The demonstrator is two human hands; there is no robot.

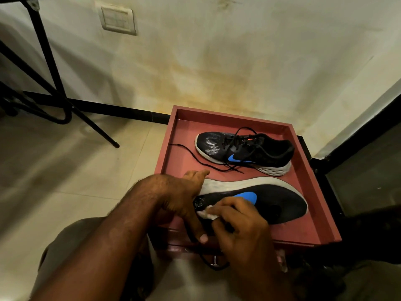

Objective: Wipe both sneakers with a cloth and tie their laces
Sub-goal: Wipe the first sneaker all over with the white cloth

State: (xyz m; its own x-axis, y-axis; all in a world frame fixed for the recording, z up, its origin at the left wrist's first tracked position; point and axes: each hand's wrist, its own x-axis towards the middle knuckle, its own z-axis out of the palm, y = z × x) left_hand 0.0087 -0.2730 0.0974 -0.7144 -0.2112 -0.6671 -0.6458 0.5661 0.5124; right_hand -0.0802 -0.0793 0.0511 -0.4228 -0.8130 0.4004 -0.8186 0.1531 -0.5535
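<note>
Two black sneakers with blue logos and white soles lie in a red tray (171, 148). The far sneaker (245, 152) stands upright with its toe to the left, and its black laces (195, 157) trail loose across the tray. The near sneaker (280, 203) lies on its side, sole towards the far one, toe to the right. My left hand (182, 196) grips its heel end. My right hand (238, 224) presses a small white cloth (207, 213) against the sneaker's side near the heel. The near sneaker's laces are mostly hidden under my hands.
The red tray rests on a low stand by a stained wall. Black metal table legs (54, 83) stand at the left on a pale tiled floor (76, 170). A dark opening (364, 181) lies to the right of the tray. My knees show at the bottom.
</note>
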